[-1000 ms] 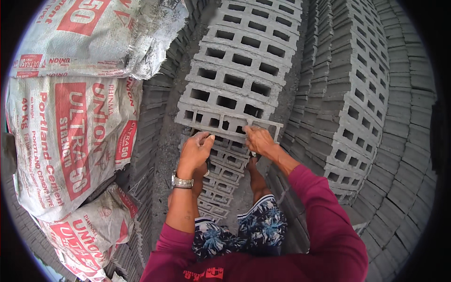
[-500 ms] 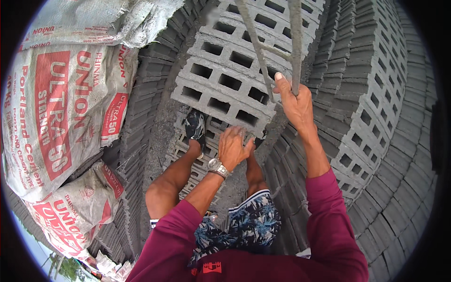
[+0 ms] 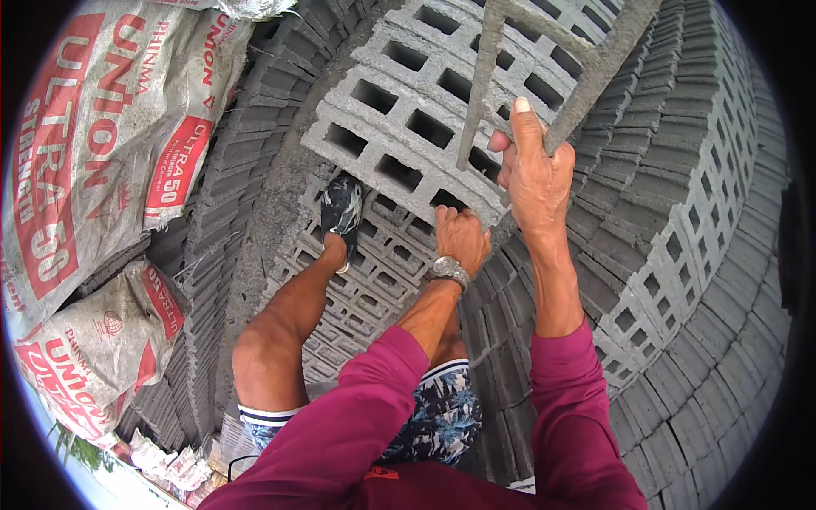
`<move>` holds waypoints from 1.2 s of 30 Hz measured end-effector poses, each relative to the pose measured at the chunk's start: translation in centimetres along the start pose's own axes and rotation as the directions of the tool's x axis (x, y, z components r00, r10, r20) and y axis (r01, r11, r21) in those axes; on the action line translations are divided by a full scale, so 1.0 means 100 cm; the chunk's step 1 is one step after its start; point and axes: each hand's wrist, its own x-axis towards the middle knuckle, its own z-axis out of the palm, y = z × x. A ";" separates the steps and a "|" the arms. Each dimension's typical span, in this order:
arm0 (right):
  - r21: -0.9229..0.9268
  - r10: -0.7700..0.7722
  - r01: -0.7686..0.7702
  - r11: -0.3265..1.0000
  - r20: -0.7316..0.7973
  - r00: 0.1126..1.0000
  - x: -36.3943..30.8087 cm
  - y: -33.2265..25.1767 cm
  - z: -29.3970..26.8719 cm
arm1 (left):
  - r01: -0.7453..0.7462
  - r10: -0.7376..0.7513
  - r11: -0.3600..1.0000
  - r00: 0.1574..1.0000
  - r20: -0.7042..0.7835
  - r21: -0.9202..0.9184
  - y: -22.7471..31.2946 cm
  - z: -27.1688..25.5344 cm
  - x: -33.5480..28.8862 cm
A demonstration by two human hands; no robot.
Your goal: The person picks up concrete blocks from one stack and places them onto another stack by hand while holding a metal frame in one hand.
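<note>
My left hand (image 3: 461,240), with a watch on its wrist, has its fingers curled over the near edge of a grey hollow concrete block (image 3: 372,158), at its right-hand hole. The fingertips are hidden at that hole. My right hand (image 3: 538,178) is closed around the lower end of a cement-crusted metal bar frame (image 3: 598,78), thumb stretched along the bar. The frame's other prong (image 3: 478,98) hangs over the blocks, its tip close to the near row's right side. A crossbar joins the two.
Stacked blocks (image 3: 374,310) lie underfoot, with my shoe (image 3: 341,208) on them. Tall block stacks (image 3: 671,280) rise at the right, and another stack (image 3: 255,127) at the left. Printed cement sacks (image 3: 93,144) lean in from the left.
My left hand has moved right and up to the block's hole. The metal frame has tilted rightward and come closer in my right hand. The view has shifted, and my right foot is now hidden.
</note>
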 end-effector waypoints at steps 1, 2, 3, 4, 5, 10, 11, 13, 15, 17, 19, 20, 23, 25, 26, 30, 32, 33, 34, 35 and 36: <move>0.051 -0.059 0.058 0.997 0.026 0.998 0.001 -0.016 0.007 | 0.007 -0.007 1.000 1.000 0.005 -0.001 -0.003 0.000 0.000; 0.097 -0.117 0.113 0.989 0.042 0.992 0.001 -0.033 0.011 | 0.003 -0.003 1.000 1.000 0.030 0.000 -0.002 -0.001 0.001; 0.143 -0.170 0.161 0.977 0.055 0.984 0.001 -0.046 0.017 | 0.000 0.000 1.000 0.998 0.060 0.001 -0.002 -0.001 0.001; 0.184 -0.220 0.207 0.961 0.054 0.974 -0.001 -0.057 0.026 | -0.001 0.001 1.000 0.996 0.092 0.002 -0.003 0.000 0.000; 0.232 -0.278 0.259 0.938 0.054 0.959 -0.001 -0.069 0.037 | -0.008 0.008 1.000 0.998 0.069 -0.007 -0.007 0.004 0.001; 0.082 -0.372 0.364 0.928 0.131 0.919 0.028 0.028 0.087 | -0.115 0.098 0.980 0.989 -0.110 -0.161 -0.008 0.022 0.002; -0.044 -0.393 0.403 0.914 0.148 0.908 0.044 0.070 0.090 | -0.141 0.117 0.966 0.986 -0.118 -0.218 0.001 0.022 0.008; -0.034 -0.266 0.273 0.961 0.138 0.954 0.038 0.063 0.104 | -0.113 0.101 0.990 0.987 -0.128 -0.089 -0.014 0.023 0.007; -0.068 -0.263 0.274 0.959 0.143 0.954 0.038 0.055 0.100 | -0.090 0.089 0.996 0.995 -0.051 -0.018 -0.011 0.022 0.008; -0.024 -0.280 0.287 0.958 0.153 0.948 0.037 0.032 0.096 | -0.076 0.073 0.995 0.996 -0.045 -0.071 -0.012 0.016 0.000; 0.097 -0.290 0.276 0.956 0.181 0.940 0.022 -0.011 0.094 | -0.060 0.059 0.998 0.997 -0.058 -0.016 -0.018 0.017 -0.006; 0.169 -0.354 0.326 0.930 0.181 0.918 0.017 -0.028 0.094 | -0.034 0.034 0.999 0.999 -0.030 -0.012 -0.018 0.015 -0.006; 0.220 -0.457 0.416 0.882 0.190 0.869 0.006 -0.044 0.106 | -0.069 0.063 0.996 0.992 -0.105 -0.051 -0.022 0.023 -0.006; 0.076 -0.490 0.485 0.871 0.202 0.848 0.020 0.004 0.112 | -0.106 0.087 0.985 0.986 -0.140 -0.133 -0.011 0.017 0.002; 0.007 -0.423 0.429 0.903 0.194 0.885 0.027 0.028 0.111 | -0.129 0.104 0.976 0.983 -0.149 -0.176 -0.005 0.014 0.004; -0.096 -0.252 0.273 0.957 0.186 0.950 0.036 0.052 0.118 | -0.082 0.076 0.994 0.994 -0.082 -0.066 -0.012 0.017 -0.002; -0.074 -0.264 0.279 0.957 0.167 0.950 0.032 0.034 0.115 | -0.052 0.051 0.998 0.998 -0.020 -0.040 -0.012 0.015 0.000; -0.004 -0.309 0.314 0.950 0.168 0.936 0.026 0.019 0.117 | -0.031 0.032 0.999 0.999 0.013 -0.040 -0.015 0.013 -0.002; 0.061 -0.354 0.348 0.935 0.162 0.921 0.021 -0.002 0.117 | -0.016 0.018 0.999 0.999 0.045 -0.045 -0.016 0.013 -0.004; 0.127 -0.392 0.375 0.918 0.155 0.907 0.014 -0.018 0.118 | -0.012 0.013 1.000 0.999 0.048 -0.028 -0.017 0.016 -0.008; 0.171 -0.401 0.375 0.911 0.163 0.901 0.006 -0.034 0.119 | -0.008 0.008 1.000 0.999 0.044 -0.007 -0.017 0.018 -0.007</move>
